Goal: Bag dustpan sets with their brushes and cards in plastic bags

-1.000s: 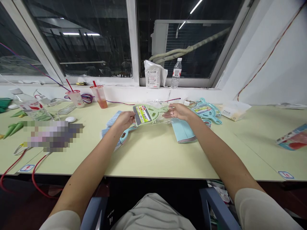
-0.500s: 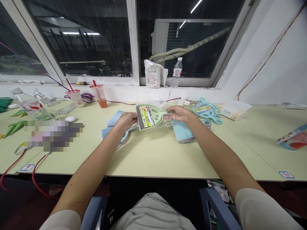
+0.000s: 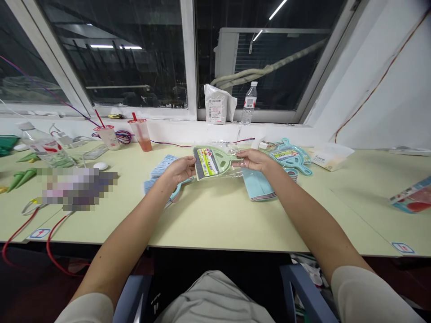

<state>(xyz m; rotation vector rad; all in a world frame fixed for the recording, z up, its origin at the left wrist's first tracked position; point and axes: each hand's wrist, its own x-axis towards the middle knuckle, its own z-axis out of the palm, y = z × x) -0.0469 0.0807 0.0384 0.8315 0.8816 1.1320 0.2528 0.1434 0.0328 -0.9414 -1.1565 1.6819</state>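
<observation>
I hold a green dustpan-and-brush set in a clear plastic bag just above the pale green table. My left hand grips its wide end by the yellow label. My right hand pinches the handle end and the bag's mouth. Under my left wrist lie a teal brush handle and a fan of blue card labels. A stack of light blue cards sits below my right hand.
Packed teal dustpan sets are piled right of my hands, beside a white packet. Two drink cups, a water bottle and a white bag stand at the window. Red cables hang off the left edge.
The bagged green set has tilted and shifted slightly right, its label end turning toward me. My right hand has closed tighter on the handle end; my left hand followed.
</observation>
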